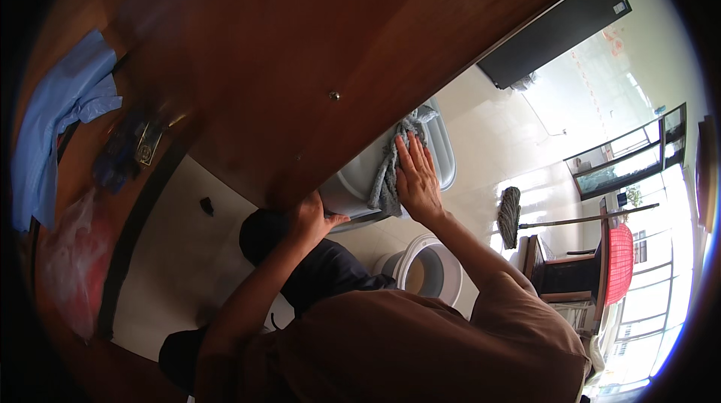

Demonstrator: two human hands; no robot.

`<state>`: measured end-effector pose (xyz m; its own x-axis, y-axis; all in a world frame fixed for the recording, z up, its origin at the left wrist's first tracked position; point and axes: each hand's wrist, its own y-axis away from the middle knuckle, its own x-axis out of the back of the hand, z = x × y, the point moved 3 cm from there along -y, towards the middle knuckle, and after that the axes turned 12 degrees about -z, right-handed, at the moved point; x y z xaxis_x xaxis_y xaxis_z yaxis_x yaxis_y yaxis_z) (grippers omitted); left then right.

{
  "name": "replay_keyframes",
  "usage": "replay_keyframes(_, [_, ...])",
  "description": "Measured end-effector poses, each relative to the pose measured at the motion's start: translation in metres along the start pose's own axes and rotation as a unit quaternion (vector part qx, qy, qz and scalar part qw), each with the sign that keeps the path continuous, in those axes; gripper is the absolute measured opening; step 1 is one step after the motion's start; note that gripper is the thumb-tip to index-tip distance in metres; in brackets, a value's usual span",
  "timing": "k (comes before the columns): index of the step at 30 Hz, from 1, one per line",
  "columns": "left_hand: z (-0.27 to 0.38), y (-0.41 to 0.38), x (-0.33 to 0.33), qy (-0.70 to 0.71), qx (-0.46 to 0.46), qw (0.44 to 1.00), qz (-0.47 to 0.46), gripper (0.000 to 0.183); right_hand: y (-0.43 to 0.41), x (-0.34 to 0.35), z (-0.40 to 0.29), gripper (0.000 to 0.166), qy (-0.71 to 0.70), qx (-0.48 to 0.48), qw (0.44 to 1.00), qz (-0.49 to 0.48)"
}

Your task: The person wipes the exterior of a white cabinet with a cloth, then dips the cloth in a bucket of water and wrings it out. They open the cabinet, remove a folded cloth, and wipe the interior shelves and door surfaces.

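A grey plastic container point(360, 177) sits on the floor in front of me, partly hidden behind a dark reddish-brown wooden panel point(270, 65). Its rounded edge shows at the upper right. My left hand point(312, 220) grips the container's near left edge, thumb stretched along it; its other fingers are partly hidden in shadow. Across the container lies a bunched grey cloth point(387, 177). My right hand point(419, 183) presses down on this cloth, with the fingers extended and close together.
A round white bucket point(403, 268) with liquid inside stands near my right forearm. A mop point(510, 217) is farther right, near a red mesh cover point(619, 264). On the left are a blue plastic bag point(62, 115) and a clear-and-red bag point(76, 268). A dark scrap point(207, 206) lies on the floor.
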<state>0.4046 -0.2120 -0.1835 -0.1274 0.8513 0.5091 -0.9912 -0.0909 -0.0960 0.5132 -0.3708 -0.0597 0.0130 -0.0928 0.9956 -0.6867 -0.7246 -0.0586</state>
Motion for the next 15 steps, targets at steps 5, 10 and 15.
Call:
replay_keyframes(5, [-0.004, 0.003, -0.003, -0.020, 0.006, 1.000, 0.017, 0.124, -0.062, -0.002, 0.004, 0.048, 0.000, 0.015, 1.000, -0.007])
replay_keyframes(10, [-0.002, 0.002, 0.000, -0.037, 0.002, 0.999, 0.020, 0.124, -0.149, 0.002, 0.012, 0.046, -0.058, -0.091, 0.992, -0.072])
replay_keyframes(15, [0.000, 0.001, 0.000, 0.006, 0.021, 1.000, -0.011, 0.122, -0.155, 0.007, 0.043, 0.046, -0.066, -0.106, 0.989, -0.074])
